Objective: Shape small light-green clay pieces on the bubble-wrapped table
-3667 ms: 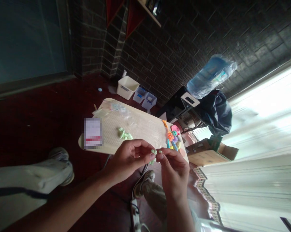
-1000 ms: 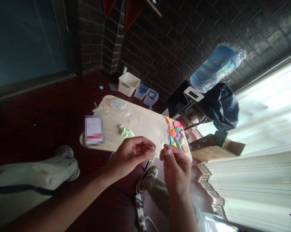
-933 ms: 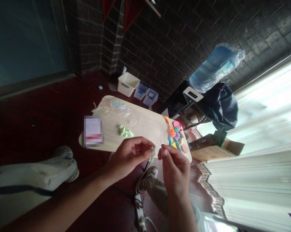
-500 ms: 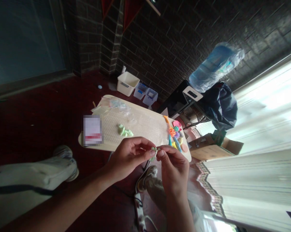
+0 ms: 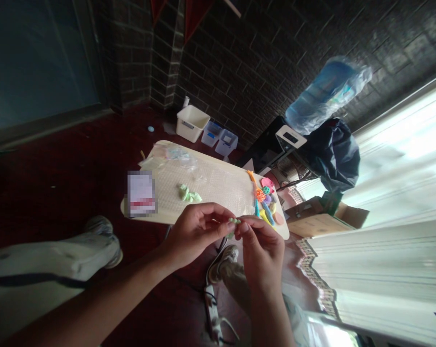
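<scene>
We see the left hand with its grip pinched on a small green lumpy piece, thumb below and forefinger above, in front of the near edge of the counter. The right hand meets the piece from the other side, thumb and forefinger close together; its tips hide what lies between, so we cannot tell whether that grip has hold of anything. The underside of the piece is a blur, its full shape partly covered by fingers. Both hands hide stretches of the counter's near edge. A larger pale green lump lies beyond the left hand, its folds indistinct. We cannot read the pixelated card. Colourful shapes crowd and overlap at the counter's right end.
</scene>
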`<state>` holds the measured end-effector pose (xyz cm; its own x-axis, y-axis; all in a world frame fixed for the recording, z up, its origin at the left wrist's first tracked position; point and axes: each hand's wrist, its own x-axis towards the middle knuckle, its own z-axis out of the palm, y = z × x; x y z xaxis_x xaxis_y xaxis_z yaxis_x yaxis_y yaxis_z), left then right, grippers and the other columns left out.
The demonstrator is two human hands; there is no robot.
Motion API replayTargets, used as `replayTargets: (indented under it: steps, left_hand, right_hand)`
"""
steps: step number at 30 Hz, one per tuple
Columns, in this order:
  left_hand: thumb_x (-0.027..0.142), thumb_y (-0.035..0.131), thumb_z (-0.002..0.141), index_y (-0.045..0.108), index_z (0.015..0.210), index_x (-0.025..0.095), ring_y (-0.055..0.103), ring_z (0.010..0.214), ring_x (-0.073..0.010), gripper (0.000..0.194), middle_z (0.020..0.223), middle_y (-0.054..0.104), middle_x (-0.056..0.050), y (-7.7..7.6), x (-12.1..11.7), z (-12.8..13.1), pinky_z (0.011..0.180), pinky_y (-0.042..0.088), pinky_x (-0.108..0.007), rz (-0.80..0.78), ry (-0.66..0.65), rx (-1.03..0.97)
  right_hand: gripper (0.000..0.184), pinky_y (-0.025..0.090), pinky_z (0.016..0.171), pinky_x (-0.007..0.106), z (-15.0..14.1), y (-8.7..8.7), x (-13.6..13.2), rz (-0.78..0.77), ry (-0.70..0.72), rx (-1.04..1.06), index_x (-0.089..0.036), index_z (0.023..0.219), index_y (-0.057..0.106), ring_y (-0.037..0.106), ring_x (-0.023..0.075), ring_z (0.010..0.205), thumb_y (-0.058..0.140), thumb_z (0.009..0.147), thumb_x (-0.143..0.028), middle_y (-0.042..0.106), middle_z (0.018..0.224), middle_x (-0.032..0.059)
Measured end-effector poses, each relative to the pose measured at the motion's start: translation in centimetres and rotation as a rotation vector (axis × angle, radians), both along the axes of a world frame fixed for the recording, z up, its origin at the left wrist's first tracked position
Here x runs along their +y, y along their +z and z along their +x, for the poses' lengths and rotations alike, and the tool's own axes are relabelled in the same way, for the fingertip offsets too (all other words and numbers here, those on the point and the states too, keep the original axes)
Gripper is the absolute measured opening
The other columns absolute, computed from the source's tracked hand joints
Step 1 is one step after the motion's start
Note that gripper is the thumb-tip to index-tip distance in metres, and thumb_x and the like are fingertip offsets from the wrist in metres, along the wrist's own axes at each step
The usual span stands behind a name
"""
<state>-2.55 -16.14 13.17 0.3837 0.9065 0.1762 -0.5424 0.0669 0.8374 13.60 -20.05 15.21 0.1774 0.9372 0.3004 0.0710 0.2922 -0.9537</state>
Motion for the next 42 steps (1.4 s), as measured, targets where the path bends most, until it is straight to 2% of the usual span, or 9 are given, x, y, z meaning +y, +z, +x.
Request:
replayTargets:
  steps: [21, 27, 30, 33, 36, 42]
  left_hand:
    - [0.025, 0.082, 0.086, 0.076, 0.095, 0.016, 0.073, 0.082, -0.0144, 0.014, 0.088, 0.077, -0.004, -0.2, 0.1, 0.1, 0.077, 0.057, -0.023, -0.026, -0.003, 0.019]
    - [0.027, 0.083, 0.084, 0.075, 0.093, 0.015, 0.071, 0.08, -0.0146, 0.017, 0.085, 0.075, -0.004, -0.1, 0.2, 0.0, 0.075, 0.055, -0.025, -0.067, -0.017, 0.032]
    - [0.028, 0.085, 0.083, 0.076, 0.092, 0.014, 0.068, 0.078, -0.0129, 0.019, 0.084, 0.074, -0.003, -0.4, 0.3, 0.2, 0.074, 0.053, -0.023, -0.125, -0.013, 0.023]
    - [0.028, 0.087, 0.081, 0.077, 0.095, 0.015, 0.066, 0.078, -0.0111, 0.022, 0.087, 0.074, -0.003, -1.2, 0.7, 0.6, 0.072, 0.052, -0.021, -0.239, 0.022, -0.015]
    - [0.028, 0.091, 0.077, 0.077, 0.099, 0.015, 0.066, 0.075, -0.01, 0.028, 0.088, 0.075, -0.003, -2.8, 1.4, 0.9, 0.07, 0.053, -0.021, -0.342, 0.043, -0.04]
    - [0.027, 0.097, 0.067, 0.077, 0.094, 0.013, 0.071, 0.077, -0.0128, 0.037, 0.088, 0.077, -0.004, -6.7, 3.8, 1.1, 0.073, 0.059, -0.025, -0.502, 0.122, -0.025]
  right_hand:
    - [0.003, 0.057, 0.068, 0.029, 0.2, -0.1, 0.2, 0.019, 0.008, -0.078, -0.022, 0.09, 0.08, 0.067, 0.0158, 0.072, 0.08, 0.09, -0.025, 0.074, 0.08, 0.003]
    - [0.004, 0.056, 0.064, 0.028, 0.0, -0.3, 0.3, -0.031, 0.01, -0.002, -0.022, 0.089, 0.081, 0.066, 0.0147, 0.067, 0.082, 0.088, -0.026, 0.074, 0.076, 0.0021]
    - [0.01, 0.055, 0.062, 0.028, 0.2, -0.7, 0.2, -0.067, 0.022, 0.096, -0.024, 0.098, 0.081, 0.066, 0.014, 0.065, 0.081, 0.09, -0.03, 0.076, 0.077, 0.002]
    - [0.016, 0.056, 0.063, 0.029, 0.8, -1.4, 0.3, -0.098, 0.017, 0.146, -0.024, 0.105, 0.08, 0.066, 0.0139, 0.065, 0.079, 0.092, -0.033, 0.079, 0.086, 0.0044]
    - [0.017, 0.056, 0.063, 0.029, 1.6, -2.1, 1.0, -0.147, 0.032, 0.093, -0.022, 0.104, 0.079, 0.067, 0.0143, 0.067, 0.08, 0.091, -0.033, 0.078, 0.087, 0.005]
    - [0.027, 0.057, 0.063, 0.028, 3.1, -4.4, 5.2, -0.335, 0.194, 0.039, -0.02, 0.109, 0.075, 0.068, 0.0154, 0.069, 0.082, 0.088, -0.036, 0.078, 0.089, 0.0054]
